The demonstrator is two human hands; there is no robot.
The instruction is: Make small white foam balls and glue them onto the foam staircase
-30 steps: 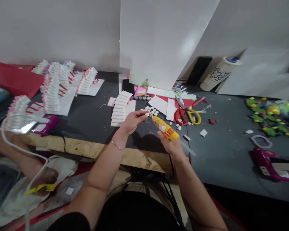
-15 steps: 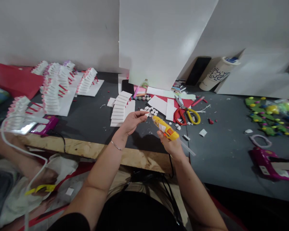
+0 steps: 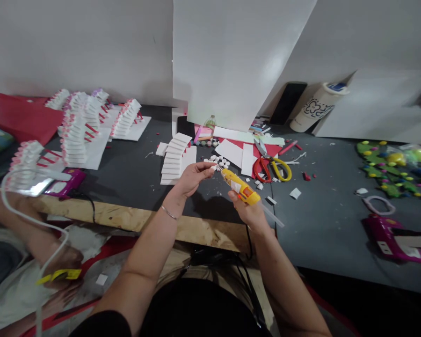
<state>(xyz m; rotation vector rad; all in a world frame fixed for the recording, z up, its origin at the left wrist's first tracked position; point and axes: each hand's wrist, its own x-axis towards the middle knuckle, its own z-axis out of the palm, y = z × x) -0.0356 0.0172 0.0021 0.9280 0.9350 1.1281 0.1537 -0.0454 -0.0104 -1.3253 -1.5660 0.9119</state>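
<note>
My left hand [image 3: 195, 178] pinches a small white piece [image 3: 214, 168] between thumb and fingertips. In my right hand [image 3: 249, 213] is a yellow glue gun [image 3: 241, 187], its nozzle touching or very close to that piece. A clear glue stick [image 3: 273, 216] sticks out of the gun's rear. Behind my fingertips lie several small white round pieces [image 3: 224, 162]. Just left of them a small stepped staircase of white strips [image 3: 173, 157] stands on a white base. Scissors [image 3: 264, 154] with red and yellow handles rest to the right, near white paper strips [image 3: 247, 159].
Finished-looking white staircases [image 3: 73, 135] stand at the left beside a purple device [image 3: 66, 182]. Another person's hand [image 3: 65, 260] is at lower left. A cup [image 3: 317, 107] and dark phone [image 3: 288, 103] stand behind; a second purple device [image 3: 393, 238] and green decorations [image 3: 386, 168] are right.
My hands and the glue gun hold almost the same pose. At the lower left, the other person's arm and hand have shifted slightly.
</note>
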